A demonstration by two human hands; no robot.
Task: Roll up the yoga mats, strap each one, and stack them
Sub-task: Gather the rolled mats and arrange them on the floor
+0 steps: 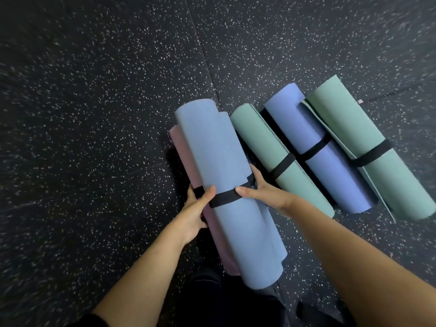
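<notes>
Both hands grip the same roll. Left hand (195, 208): thumb laid over the top onto the black strap (224, 197), fingers curled under the left side. Right hand (259, 192): thumb tip on the strap, fingers wrapped round the right flank.

Light blue mat (212, 156): rolled, strapped once near its middle, long axis running away from the person and leaning left. Its loose outer edge hangs along the right side. The near end sits over the person's dark trousers (224, 305).

Mauve roll (180, 156): pressed against the blue mat's left side and partly beneath it. The strap shows across it by the left thumb. Cannot tell whether it is a separate mat or the blue mat's reverse face.

Speckled black floor (94, 114): three more rolled mats lie on it to the right, side by side, parallel and touching. Each has one black strap round the middle.
- Near green mat (264, 140), just beside the right hand.
- Periwinkle mat (335, 178), in the middle.
- Far green mat (396, 182), outermost, with a loose flap edge showing along its left side.
</notes>
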